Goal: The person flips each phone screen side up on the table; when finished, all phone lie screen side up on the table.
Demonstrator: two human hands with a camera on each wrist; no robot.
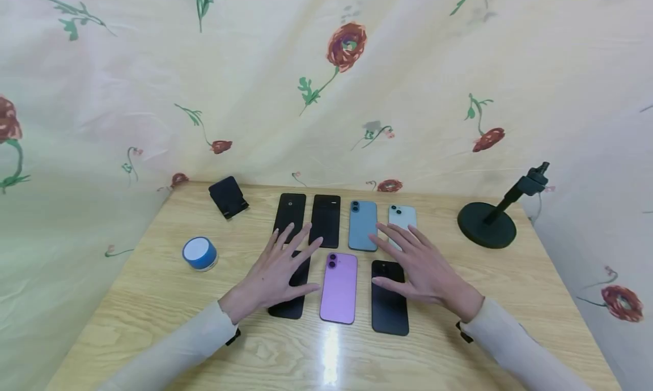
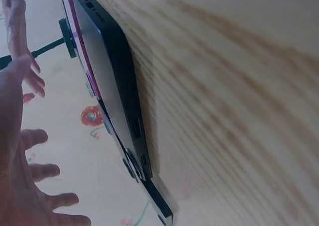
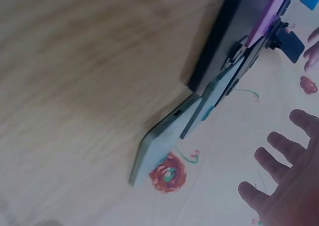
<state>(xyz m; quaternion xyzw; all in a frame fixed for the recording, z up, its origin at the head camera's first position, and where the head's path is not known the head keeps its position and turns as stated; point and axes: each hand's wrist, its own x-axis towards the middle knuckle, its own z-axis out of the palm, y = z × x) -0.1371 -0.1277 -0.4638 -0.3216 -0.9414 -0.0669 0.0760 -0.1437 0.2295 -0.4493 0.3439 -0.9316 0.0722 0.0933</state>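
Note:
My left hand (image 1: 272, 275), fingers spread, hovers over a black phone (image 1: 291, 307) in the front row and partly covers it. Fingers apart, my right hand (image 1: 423, 269) is held above another black phone (image 1: 390, 317) and the lower part of a pale blue phone (image 1: 403, 214). Between the hands lies a purple phone (image 1: 339, 292), back up. Behind it are two black phones, one at the left (image 1: 291, 212) and one beside it (image 1: 325, 221), and a blue phone (image 1: 363, 226). Both wrist views show a gap between the hands and the phones.
A black phone stand (image 1: 228, 197) sits at the back left, with a blue-and-white round container (image 1: 199, 253) in front of it. At the back right stands a black round-based stand (image 1: 487, 225) with a tilted arm. Floral cloth (image 1: 255, 96) hangs behind the wooden table (image 1: 153, 306).

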